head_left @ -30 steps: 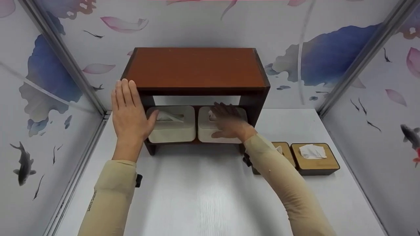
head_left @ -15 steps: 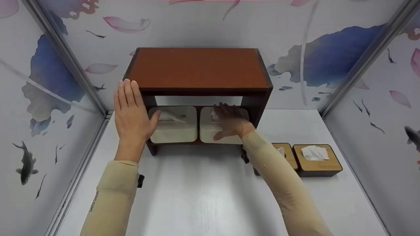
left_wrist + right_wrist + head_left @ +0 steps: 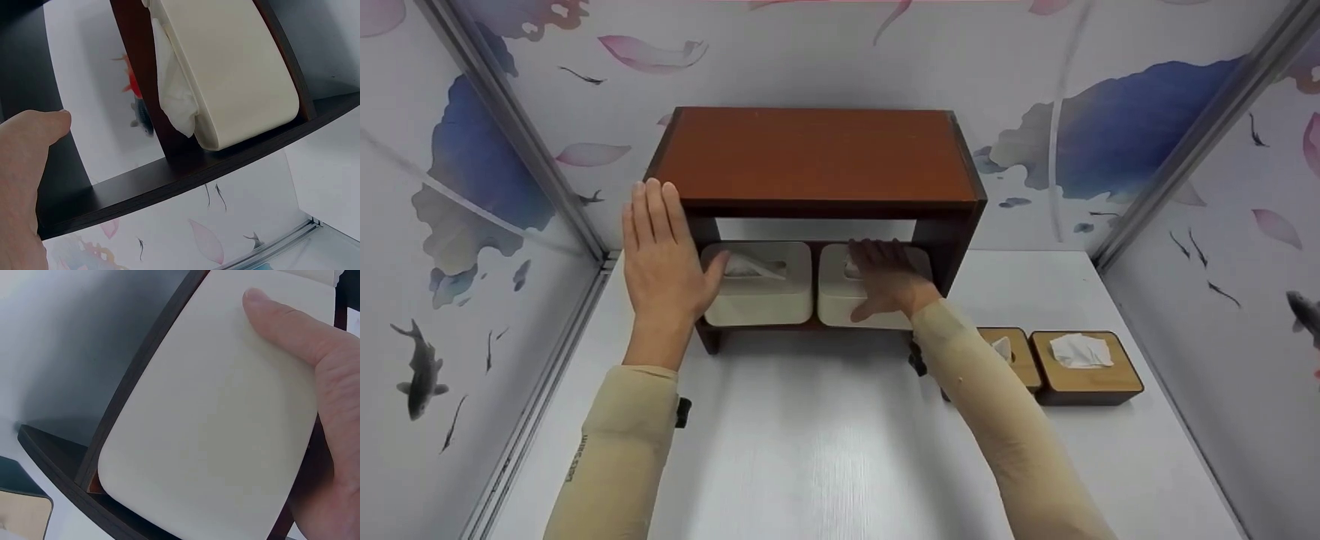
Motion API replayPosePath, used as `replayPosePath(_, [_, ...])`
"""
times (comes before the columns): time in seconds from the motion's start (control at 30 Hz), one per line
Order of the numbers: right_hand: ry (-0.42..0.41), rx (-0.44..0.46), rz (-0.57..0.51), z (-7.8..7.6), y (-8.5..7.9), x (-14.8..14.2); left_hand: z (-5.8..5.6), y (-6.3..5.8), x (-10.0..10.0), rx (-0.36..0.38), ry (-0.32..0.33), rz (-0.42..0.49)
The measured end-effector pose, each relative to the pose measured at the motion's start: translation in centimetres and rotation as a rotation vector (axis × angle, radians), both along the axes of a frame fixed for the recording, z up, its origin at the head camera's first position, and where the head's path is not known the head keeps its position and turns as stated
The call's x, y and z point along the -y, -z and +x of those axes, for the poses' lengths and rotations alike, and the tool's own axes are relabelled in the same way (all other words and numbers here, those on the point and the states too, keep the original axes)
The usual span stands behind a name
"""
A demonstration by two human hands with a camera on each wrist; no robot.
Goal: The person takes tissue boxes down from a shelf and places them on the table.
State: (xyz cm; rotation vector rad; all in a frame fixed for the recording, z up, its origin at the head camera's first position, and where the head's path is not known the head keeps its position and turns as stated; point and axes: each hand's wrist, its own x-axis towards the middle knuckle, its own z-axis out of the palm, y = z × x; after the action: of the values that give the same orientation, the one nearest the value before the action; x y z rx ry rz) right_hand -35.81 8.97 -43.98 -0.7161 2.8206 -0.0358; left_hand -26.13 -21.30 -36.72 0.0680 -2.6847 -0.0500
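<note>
Two cream tissue boxes stand side by side on the lower board of a brown wooden shelf. Flat against the shelf's left side lies my left hand, fingers straight and thumb spread toward the left tissue box. White tissue pokes from that box's slot. My right hand rests over the right tissue box, with fingers extended across its top and partly covering its tissue. In the right wrist view the thumb lies on the box's smooth front face.
Right of the shelf, two dark tissue boxes with wooden lids sit on the white table: a near-sleeve box, partly hidden by my arm, and an outer box. Printed wall panels enclose the table on three sides.
The right hand, slightly blurred a second ago, is now nearly still on the right tissue box. Both hands keep their places; the whole view has shifted slightly.
</note>
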Motion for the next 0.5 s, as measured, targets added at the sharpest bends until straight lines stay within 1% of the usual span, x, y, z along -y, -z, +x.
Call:
replayPosePath(0.27, [-0.01, 0.035, -0.024, -0.32, -0.05, 0.0, 0.1, -0.12, -0.04, 0.0, -0.008, -0.022])
replayPosePath(0.5, [-0.038, 0.014, -0.035, -0.45, -0.18, -0.04, 0.08, -0.16, -0.1, -0.008, -0.008, -0.021])
